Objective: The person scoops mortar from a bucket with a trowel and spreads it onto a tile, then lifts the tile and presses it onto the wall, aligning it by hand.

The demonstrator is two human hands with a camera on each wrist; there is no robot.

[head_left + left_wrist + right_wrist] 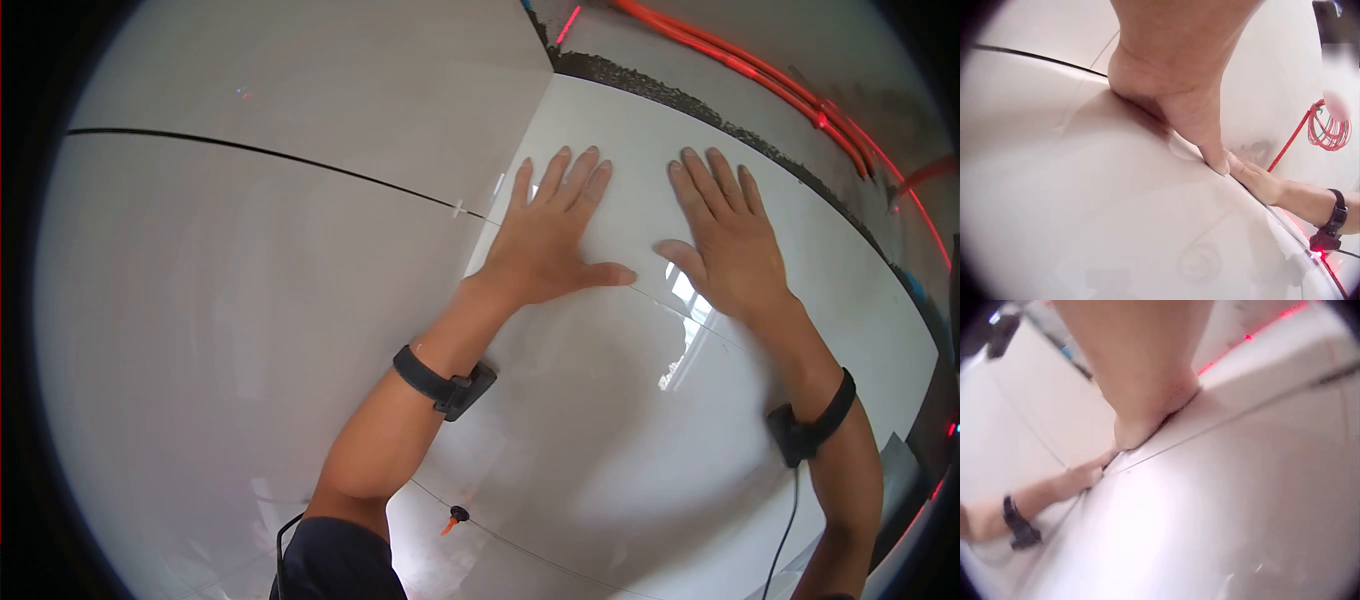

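Apparently we have the white tile (635, 180) nearly seated: it sits beneath our left hand (548, 238) and right hand (735, 240), fingers (578, 180) spread straight, holding nothing. Our side of them, the seam (655, 299) looks narrow; beyond, a rough dark strip (650, 90) is uncovered.

White glare (683, 286) streaks the glossy tiles (560, 390) — a soft shadow (640, 480) below; dark corners, bowed edges, right wrist view blurry.
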